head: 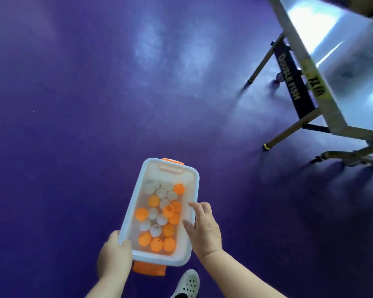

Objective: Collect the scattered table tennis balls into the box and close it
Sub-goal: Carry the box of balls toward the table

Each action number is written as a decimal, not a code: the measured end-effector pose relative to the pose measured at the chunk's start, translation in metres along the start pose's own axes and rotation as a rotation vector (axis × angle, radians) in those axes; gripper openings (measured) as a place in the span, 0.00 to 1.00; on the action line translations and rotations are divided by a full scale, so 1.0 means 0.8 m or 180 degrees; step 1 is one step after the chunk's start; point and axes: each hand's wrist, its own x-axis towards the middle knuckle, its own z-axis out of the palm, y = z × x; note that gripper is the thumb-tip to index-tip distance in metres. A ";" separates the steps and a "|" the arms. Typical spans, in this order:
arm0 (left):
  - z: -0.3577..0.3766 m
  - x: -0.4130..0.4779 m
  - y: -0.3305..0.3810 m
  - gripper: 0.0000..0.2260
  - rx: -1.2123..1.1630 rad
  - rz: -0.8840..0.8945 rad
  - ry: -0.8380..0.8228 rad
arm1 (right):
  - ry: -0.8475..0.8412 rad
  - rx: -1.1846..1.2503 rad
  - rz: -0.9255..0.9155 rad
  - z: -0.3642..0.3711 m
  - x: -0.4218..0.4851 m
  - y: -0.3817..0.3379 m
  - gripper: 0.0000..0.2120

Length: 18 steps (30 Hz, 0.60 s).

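Note:
A translucent white plastic box (136,190) with orange latches at both ends is held above the purple floor, low in the middle of the view. It has no lid on. Several orange and white table tennis balls (159,218) lie inside it. My left hand (114,254) grips the box's near left corner, thumb over the rim. My right hand (205,229) is over the box's right rim with relaxed, slightly spread fingers, holding nothing. No lid is in view.
A table tennis table (323,67) with a metal folding frame and wheels stands at the upper right. My white perforated shoe (187,284) shows at the bottom edge. Purple floor (73,104) fills the rest of the view.

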 end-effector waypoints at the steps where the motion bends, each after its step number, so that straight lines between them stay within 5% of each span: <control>1: -0.014 -0.018 0.014 0.07 -0.0005 0.0073 -0.0035 | 0.0063 -0.0060 0.0087 -0.021 -0.014 -0.012 0.20; 18: -0.121 -0.144 0.185 0.04 0.0078 0.1149 -0.0470 | 0.0779 -0.0085 0.0830 -0.231 -0.103 -0.100 0.23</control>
